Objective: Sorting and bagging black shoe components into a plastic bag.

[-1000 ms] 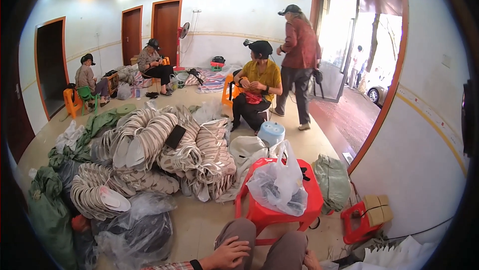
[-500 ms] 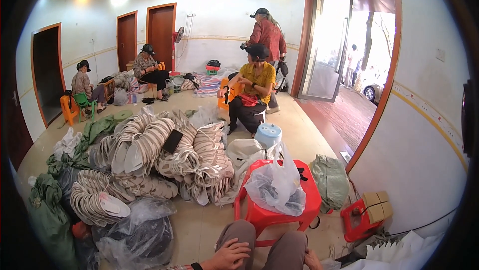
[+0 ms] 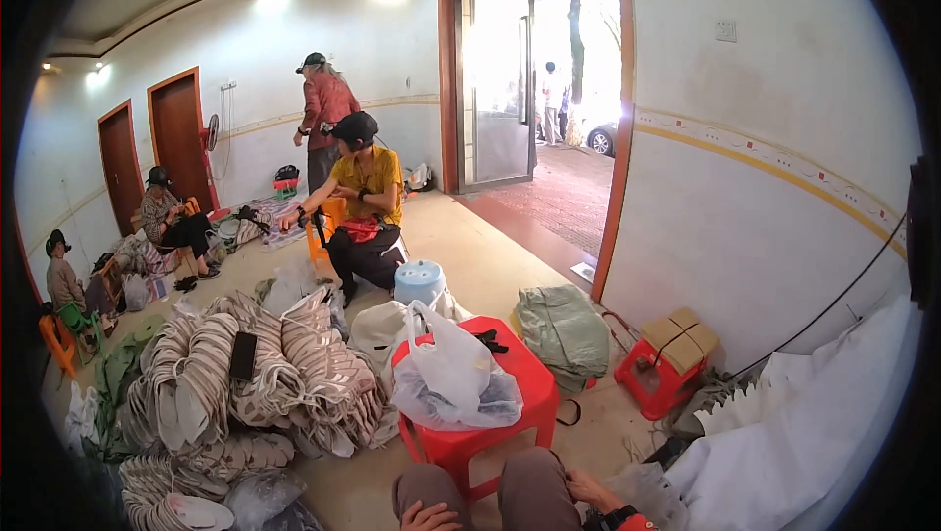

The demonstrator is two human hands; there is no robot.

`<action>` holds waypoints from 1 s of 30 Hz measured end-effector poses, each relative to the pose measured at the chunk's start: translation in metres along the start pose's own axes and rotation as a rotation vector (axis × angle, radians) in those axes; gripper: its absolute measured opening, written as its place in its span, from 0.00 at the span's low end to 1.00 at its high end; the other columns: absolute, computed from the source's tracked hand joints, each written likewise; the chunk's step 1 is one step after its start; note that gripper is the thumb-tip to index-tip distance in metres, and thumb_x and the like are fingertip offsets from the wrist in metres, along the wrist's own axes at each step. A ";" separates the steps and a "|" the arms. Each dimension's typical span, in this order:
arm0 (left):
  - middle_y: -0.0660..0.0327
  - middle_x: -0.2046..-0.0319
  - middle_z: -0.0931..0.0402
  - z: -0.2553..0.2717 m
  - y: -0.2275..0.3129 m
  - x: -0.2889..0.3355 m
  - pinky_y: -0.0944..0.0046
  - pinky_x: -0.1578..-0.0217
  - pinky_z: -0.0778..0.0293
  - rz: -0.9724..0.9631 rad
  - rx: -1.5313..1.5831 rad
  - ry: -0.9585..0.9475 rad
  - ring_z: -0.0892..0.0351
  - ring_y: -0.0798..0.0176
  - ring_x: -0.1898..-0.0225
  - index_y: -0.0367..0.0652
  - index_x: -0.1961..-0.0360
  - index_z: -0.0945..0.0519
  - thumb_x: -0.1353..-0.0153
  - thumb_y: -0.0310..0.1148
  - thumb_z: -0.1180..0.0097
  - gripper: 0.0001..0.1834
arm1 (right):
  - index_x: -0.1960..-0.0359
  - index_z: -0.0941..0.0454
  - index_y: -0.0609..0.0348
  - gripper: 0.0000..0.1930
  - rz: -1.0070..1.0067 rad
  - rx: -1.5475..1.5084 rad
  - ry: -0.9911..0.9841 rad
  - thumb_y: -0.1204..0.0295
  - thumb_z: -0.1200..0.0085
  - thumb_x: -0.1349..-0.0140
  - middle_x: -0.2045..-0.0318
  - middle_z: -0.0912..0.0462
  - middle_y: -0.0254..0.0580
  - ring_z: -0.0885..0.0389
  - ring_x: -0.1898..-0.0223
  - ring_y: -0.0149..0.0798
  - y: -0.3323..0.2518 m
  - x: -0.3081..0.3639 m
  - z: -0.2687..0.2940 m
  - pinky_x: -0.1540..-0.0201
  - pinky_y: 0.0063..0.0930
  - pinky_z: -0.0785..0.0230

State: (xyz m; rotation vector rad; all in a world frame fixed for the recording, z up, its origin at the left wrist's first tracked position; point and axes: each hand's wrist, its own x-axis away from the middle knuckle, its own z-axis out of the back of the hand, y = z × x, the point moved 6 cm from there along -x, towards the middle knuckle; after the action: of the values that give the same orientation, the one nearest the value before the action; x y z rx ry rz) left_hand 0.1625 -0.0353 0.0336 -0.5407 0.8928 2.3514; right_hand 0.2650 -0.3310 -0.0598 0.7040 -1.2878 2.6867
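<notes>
My left hand (image 3: 429, 516) lies on my left knee at the lower edge, fingers spread, holding nothing. Against the outer side of my right knee rests my right hand (image 3: 588, 490), its fingertips partly hidden; the visible fingers look stretched out and nothing shows in them. Just ahead of my knees stands a red plastic stool (image 3: 534, 392). On it sit a translucent plastic bag (image 3: 453, 374) and a small black item (image 3: 489, 341). To the left lie large bundles of beige shoe pieces (image 3: 323, 359), with a black phone (image 3: 243, 355) on top.
Beyond the stool are a blue plastic stool (image 3: 420, 281) and a seated person in yellow (image 3: 371, 183); another person in red (image 3: 328, 109) stands behind. A green woven sack (image 3: 562, 335), a box (image 3: 679, 340) on a low red stool and white sheeting (image 3: 784, 443) line the right side.
My view has swung right, so the room shifts left in it. More of my right hand and wrist shows, less of my left. The standing person now faces left with an arm lowered.
</notes>
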 end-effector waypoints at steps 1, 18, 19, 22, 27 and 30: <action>0.58 0.59 0.25 0.001 0.002 -0.001 0.45 0.43 0.50 0.009 -0.003 -0.003 0.34 0.53 0.47 0.43 0.68 0.22 0.54 0.25 0.49 0.09 | 0.66 0.26 0.72 0.15 0.033 -0.049 0.012 0.70 0.60 0.44 0.77 0.22 0.52 0.22 0.76 0.41 -0.012 0.009 0.003 0.73 0.33 0.31; 0.59 0.61 0.25 0.008 0.001 -0.002 0.46 0.43 0.48 0.011 -0.015 0.032 0.33 0.54 0.47 0.45 0.69 0.21 0.54 0.26 0.49 0.09 | 0.65 0.25 0.71 0.15 0.051 -0.018 0.016 0.70 0.59 0.42 0.81 0.23 0.47 0.23 0.79 0.38 0.035 -0.032 -0.011 0.75 0.31 0.31; 0.59 0.61 0.25 0.007 0.000 -0.003 0.46 0.43 0.48 0.011 -0.013 0.028 0.33 0.54 0.48 0.44 0.69 0.21 0.54 0.26 0.49 0.09 | 0.65 0.25 0.72 0.15 0.054 -0.041 0.031 0.70 0.59 0.42 0.80 0.23 0.49 0.23 0.78 0.39 0.033 -0.030 -0.010 0.75 0.32 0.31; 0.59 0.61 0.25 0.005 -0.001 -0.002 0.46 0.43 0.48 0.013 -0.009 0.023 0.33 0.54 0.48 0.44 0.69 0.21 0.54 0.26 0.49 0.09 | 0.64 0.26 0.73 0.16 0.081 0.030 0.058 0.70 0.60 0.43 0.78 0.22 0.53 0.21 0.76 0.44 0.032 -0.030 -0.007 0.72 0.35 0.31; 0.58 0.61 0.25 0.010 0.005 0.006 0.46 0.43 0.48 0.028 -0.003 0.020 0.33 0.53 0.48 0.43 0.69 0.21 0.54 0.25 0.49 0.09 | 0.59 0.28 0.74 0.18 0.188 0.129 0.058 0.69 0.60 0.44 0.68 0.21 0.59 0.22 0.63 0.50 0.012 -0.014 -0.011 0.60 0.37 0.32; 0.58 0.61 0.25 0.012 0.005 0.013 0.46 0.43 0.49 0.042 0.005 0.023 0.33 0.52 0.48 0.44 0.69 0.21 0.54 0.25 0.49 0.09 | 0.53 0.30 0.71 0.20 0.191 -0.052 0.073 0.67 0.61 0.41 0.59 0.22 0.56 0.25 0.55 0.47 0.011 -0.002 -0.022 0.52 0.35 0.37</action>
State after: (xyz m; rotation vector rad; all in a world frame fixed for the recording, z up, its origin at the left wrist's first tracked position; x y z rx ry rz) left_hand 0.1474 -0.0255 0.0370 -0.5531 0.9286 2.3849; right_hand 0.2553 -0.3209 -0.0803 0.4958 -1.4691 2.7836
